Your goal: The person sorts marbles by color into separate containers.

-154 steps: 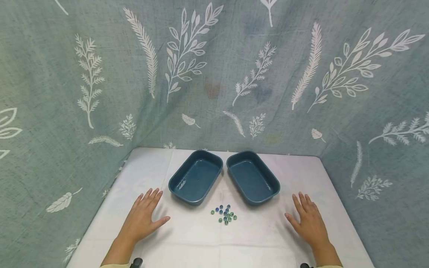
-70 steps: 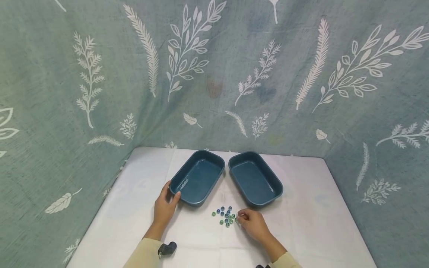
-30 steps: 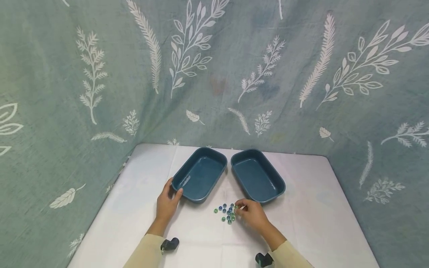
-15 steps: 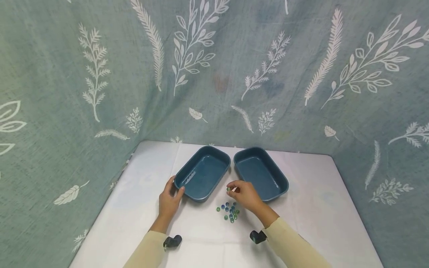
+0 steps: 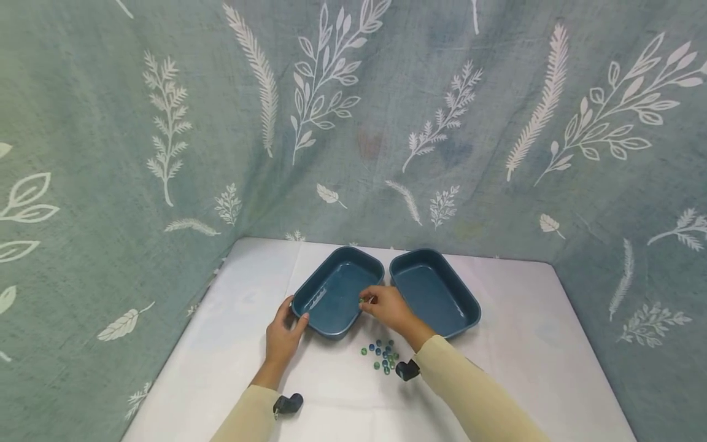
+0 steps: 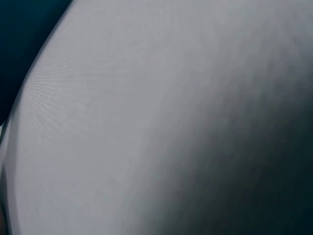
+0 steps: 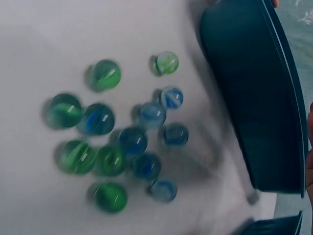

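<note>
Two dark blue rectangular trays stand side by side on the white table, the left tray (image 5: 337, 288) and the right tray (image 5: 436, 293). My left hand (image 5: 283, 331) grips the near left corner of the left tray. Over that tray's right rim my right hand (image 5: 383, 306) pinches a green marble (image 5: 361, 300) between thumb and fingertips. A cluster of several blue and green marbles (image 5: 383, 357) lies on the table in front of the trays, and shows close up as marbles (image 7: 117, 147) beside a tray wall (image 7: 254, 98) in the right wrist view. The left wrist view is a grey blur.
A teal cloth with white leaf prints (image 5: 353, 123) hangs behind and on both sides of the white table (image 5: 530, 344). Small black wrist cameras sit at both forearms.
My right hand picked a green marble from the cluster and carried it up and left over the left tray. My left hand stays on the tray's corner.
</note>
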### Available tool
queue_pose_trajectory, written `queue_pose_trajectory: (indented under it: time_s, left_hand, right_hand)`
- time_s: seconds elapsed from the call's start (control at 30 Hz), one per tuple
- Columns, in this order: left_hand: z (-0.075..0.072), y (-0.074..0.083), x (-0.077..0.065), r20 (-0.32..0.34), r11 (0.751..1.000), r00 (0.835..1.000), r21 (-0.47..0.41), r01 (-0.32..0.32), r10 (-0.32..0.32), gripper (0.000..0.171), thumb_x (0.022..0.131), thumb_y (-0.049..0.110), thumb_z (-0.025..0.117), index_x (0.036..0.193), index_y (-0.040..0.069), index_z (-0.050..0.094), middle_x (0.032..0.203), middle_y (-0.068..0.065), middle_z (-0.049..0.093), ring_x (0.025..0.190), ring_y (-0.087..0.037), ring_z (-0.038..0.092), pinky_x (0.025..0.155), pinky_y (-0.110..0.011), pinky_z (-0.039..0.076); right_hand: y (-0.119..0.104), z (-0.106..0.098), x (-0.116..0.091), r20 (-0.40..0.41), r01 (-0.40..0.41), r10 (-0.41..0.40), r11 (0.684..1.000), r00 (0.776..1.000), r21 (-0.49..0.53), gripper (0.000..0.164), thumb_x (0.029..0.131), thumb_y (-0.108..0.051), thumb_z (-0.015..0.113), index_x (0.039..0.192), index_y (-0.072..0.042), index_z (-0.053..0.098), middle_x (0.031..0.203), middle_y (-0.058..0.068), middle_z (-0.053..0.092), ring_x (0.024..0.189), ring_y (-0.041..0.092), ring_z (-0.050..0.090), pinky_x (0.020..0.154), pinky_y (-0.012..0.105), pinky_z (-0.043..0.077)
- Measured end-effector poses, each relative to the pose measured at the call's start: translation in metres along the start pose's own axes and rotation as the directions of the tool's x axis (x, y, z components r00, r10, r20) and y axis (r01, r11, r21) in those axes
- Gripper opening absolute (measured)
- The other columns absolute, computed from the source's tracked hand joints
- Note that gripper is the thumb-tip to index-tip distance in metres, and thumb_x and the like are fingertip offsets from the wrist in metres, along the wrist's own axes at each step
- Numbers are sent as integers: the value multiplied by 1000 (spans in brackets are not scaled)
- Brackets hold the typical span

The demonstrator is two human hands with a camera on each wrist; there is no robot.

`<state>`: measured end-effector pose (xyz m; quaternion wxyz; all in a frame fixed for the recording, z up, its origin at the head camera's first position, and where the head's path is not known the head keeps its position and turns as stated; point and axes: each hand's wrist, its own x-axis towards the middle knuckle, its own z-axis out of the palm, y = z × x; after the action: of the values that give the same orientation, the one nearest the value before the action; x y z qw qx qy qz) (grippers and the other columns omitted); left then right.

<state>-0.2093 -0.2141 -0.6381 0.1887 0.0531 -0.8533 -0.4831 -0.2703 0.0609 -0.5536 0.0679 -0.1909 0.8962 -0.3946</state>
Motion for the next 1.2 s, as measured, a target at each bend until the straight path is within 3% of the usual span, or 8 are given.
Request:
queue_pose_trajectory:
  time_s: [0.17, 0.4, 0.7, 0.93, 1.2]
  left_hand:
    - [1, -4, -1, -7, 1000, 1000, 11, -4, 4, 62, 89, 32, 73, 144, 21, 46, 129, -14, 61, 126, -31, 51, 110, -48, 31]
    - [-3, -2, -1, -24, 1000, 1000, -6, -15, 15, 62, 88, 33, 74, 143, 20, 48, 129, -13, 61, 126, -31, 51, 109, -50, 32]
    - [2, -5, -2, -8, 1000, 1000, -16, 6, -6, 63, 87, 33, 74, 143, 23, 47, 127, -12, 62, 126, -30, 51, 109, -50, 32]
    - [4, -7, -1, -18, 999, 999, -17, -27, 27, 62, 88, 35, 73, 143, 24, 47, 126, -13, 63, 125, -30, 52, 108, -50, 34]
    - [2, -5, -3, -21, 1000, 1000, -16, -17, 17, 61, 88, 31, 74, 142, 22, 48, 124, -14, 64, 123, -31, 54, 107, -50, 35]
  right_hand:
    - [-9, 12, 8, 11, -40, 40, 999, 999, -8, 22, 89, -25, 72, 110, -19, 71, 96, -10, 66, 88, 9, 58, 73, 26, 52]
    - [-23, 29, 26, -3, 37, -37, 995, 999, -89, 22, 89, -28, 73, 109, -19, 72, 96, -10, 67, 86, 8, 59, 71, 26, 51]
    - [-30, 37, 49, 36, 79, -75, 992, 997, -96, 18, 87, -23, 76, 103, -16, 73, 88, -11, 67, 82, 5, 61, 72, 24, 52]
    - [-25, 46, 63, 91, 63, -47, 982, 995, -180, 14, 84, -17, 77, 98, -15, 73, 88, -7, 69, 84, 7, 62, 74, 24, 52]
    - [-29, 58, 69, 139, 44, -2, 953, 990, -300, 17, 82, -22, 79, 99, -19, 76, 94, -10, 71, 93, 12, 63, 82, 29, 51]
